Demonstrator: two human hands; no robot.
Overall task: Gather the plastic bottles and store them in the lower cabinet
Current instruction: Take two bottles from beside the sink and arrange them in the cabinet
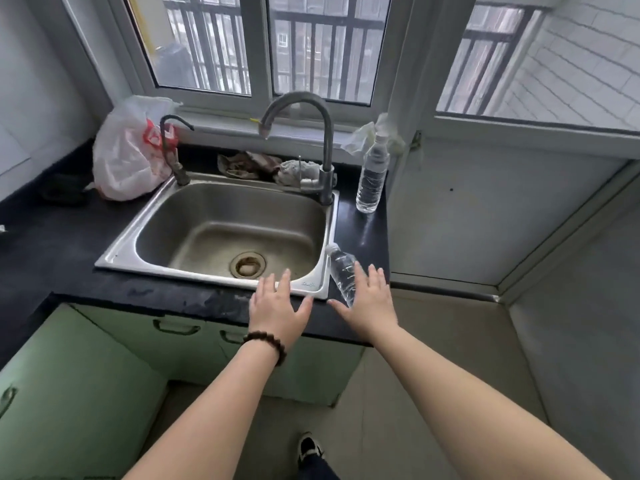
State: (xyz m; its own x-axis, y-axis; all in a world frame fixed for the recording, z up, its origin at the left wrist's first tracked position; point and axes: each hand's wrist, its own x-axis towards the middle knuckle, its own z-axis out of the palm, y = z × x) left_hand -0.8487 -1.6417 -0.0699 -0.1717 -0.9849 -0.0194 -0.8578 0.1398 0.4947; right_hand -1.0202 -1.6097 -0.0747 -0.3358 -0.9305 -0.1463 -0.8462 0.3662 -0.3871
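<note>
Stainless steel dominates the head view: a single-bowl sink (221,233) sits in a black worktop (52,237), with a tall grey faucet (318,143) arching over the bowl and a smaller dark tap (173,147) at its rear left corner. Both of the person's hands reach out over the worktop's front edge. The left hand (275,306), with a dark bead bracelet (266,342) at its wrist, hovers palm down over the sink's front rim, its fingers (284,282) straight, slightly spread and holding nothing. The right hand (369,303) is likewise flat with its fingers (375,277) spread, just beside a small clear plastic bottle (343,273) that lies on its side at the sink's front right corner, cap pointing away from the person; whether the hand touches it cannot be told. A taller clear plastic bottle (372,174) stands upright on the worktop to the right of the faucet, well apart from both hands. Crumpled rags (266,166) lie behind the sink, and a white plastic bag with red print (128,157) slumps at the rear left. Pale green lower cabinet doors (194,344) below the worktop are closed.
</note>
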